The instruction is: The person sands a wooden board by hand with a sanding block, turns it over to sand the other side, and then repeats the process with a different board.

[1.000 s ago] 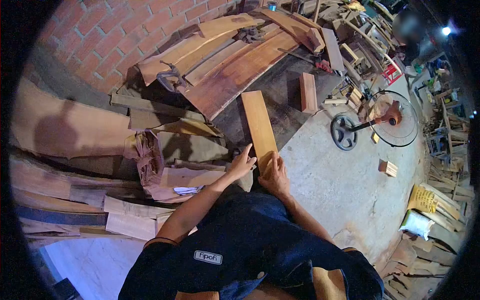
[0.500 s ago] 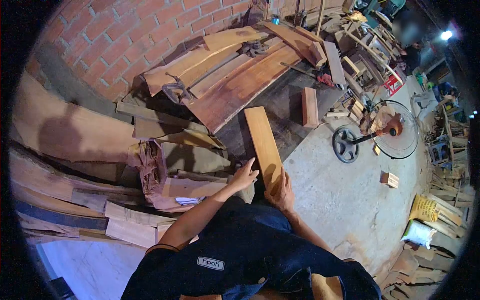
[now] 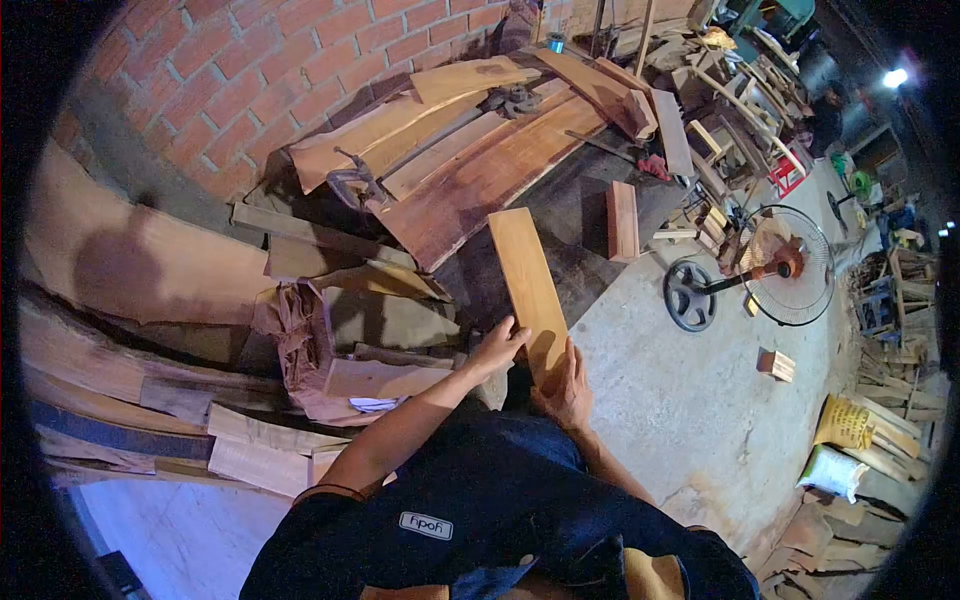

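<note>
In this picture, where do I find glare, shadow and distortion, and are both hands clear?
Head view: glare around the lamp at upper right; head view: shadow over the near end of the board; head view: black corners and bowed-looking edges, probably from a wide lens; head view: left hand and right hand fairly clear.

Left grip [image 3: 502, 346] has moved in, touching the board [image 3: 529, 280].
</note>
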Motion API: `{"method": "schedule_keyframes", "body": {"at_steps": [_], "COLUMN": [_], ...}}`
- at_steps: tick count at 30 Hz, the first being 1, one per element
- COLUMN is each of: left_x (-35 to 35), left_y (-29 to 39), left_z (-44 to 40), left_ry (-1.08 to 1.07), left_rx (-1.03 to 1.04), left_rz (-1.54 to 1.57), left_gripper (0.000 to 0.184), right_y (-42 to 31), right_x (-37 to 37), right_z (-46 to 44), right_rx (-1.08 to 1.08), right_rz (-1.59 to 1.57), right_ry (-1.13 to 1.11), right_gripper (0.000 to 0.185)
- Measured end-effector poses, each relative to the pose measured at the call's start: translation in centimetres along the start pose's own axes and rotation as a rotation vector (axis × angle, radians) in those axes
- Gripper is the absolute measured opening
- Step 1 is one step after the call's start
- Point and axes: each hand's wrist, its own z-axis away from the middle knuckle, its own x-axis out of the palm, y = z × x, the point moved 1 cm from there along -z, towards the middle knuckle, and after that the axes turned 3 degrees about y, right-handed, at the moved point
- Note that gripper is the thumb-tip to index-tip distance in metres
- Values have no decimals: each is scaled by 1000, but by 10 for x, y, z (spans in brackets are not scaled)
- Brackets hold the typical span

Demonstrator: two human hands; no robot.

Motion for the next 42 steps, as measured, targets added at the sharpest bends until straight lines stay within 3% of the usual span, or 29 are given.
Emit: {"method": "schedule_keyframes", "body": {"at_steps": [4,9,17,28,42], "left_x": [2,15,11,12,5], "left_y": [14,3,20,5,9], "left_z": [-2,-11,-7,-22,-22], "left_ry": [-20,29,-10,49,12], "left_rx": [-133,-77,-157,-97,-136], "left_rz": [232,216,208,230,219], "left_gripper": [39,37,38,28,42], "right_y": [4,0,5,2,-1], "right_x": [-3,-9,-3,5,8], "right_z": [5,11,9,-4,-7], "right_rx": [34,137,125,119,95], "right_rz": [-16,11,53,105,141], "right_ry": [-50,-65,-59,-68,-64], "right_gripper": [111,110,112,112,109]}}
